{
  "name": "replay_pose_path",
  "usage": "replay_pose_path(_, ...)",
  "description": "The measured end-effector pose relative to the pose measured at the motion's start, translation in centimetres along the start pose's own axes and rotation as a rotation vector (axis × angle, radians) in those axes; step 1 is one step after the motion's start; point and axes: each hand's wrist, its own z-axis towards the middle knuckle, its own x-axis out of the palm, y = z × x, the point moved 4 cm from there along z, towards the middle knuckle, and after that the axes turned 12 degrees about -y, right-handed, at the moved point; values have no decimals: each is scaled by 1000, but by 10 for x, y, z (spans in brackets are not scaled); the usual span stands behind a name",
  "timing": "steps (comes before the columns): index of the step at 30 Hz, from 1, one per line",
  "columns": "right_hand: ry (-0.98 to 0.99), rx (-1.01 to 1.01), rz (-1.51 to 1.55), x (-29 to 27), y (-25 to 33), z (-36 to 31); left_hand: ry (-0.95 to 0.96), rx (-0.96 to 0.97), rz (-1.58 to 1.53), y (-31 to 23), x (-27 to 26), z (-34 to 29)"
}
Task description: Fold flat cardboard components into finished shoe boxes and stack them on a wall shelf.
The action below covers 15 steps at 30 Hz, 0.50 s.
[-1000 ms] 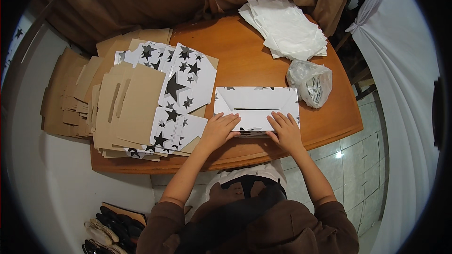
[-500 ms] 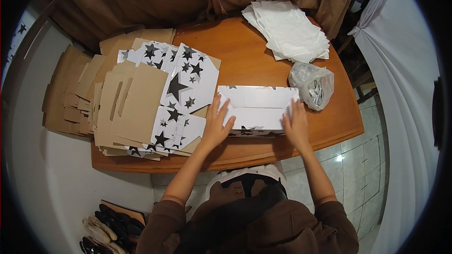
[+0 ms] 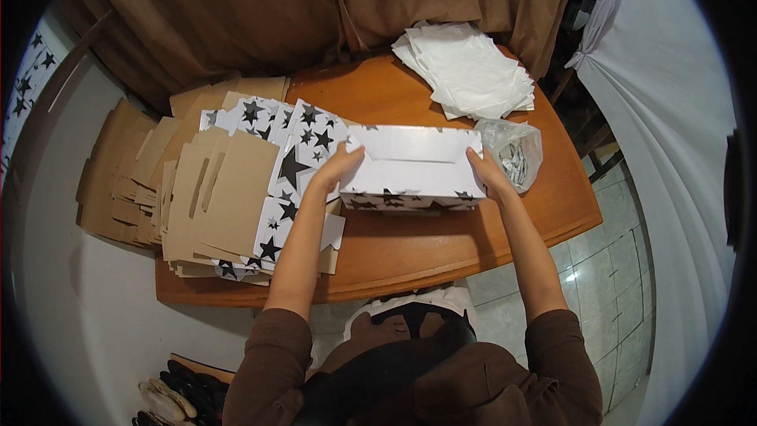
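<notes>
Head view: white box (image 3: 412,161) with dark stars, over the middle of the worktop (image 3: 418,252); can't tell whether its base touches. Left hand (image 3: 339,166) grips its left end, right hand (image 3: 490,173) its right end; thumbs at top edges, fingers closed on the sides, partly hidden. Left: piled cardboard blanks (image 3: 241,189). Just right: clear plastic bag (image 3: 530,144). Far right: stacked white sheets (image 3: 467,71).
</notes>
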Motion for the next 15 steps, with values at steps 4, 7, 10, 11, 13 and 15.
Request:
replay_pose_path(4,2,-129,172,18,65,-1,-45,-21,-202,-46,-35,8)
replay_pose_path(7,27,-203,473,11,83,2,-74,37,-445,-52,-43,6)
replay_pose_path(10,84,-180,891,7,79,0,-134,52,-589,-28,-44,9)
replay_pose_path(11,26,-176,834,7,74,2,-126,167,-531,-22,-43,7)
replay_pose_path(13,67,-209,746,7,65,-4,-63,282,-550,-7,-38,-3)
replay_pose_path(15,25,-259,620,-1,47,-8,-28,283,-593,3,-28,-13)
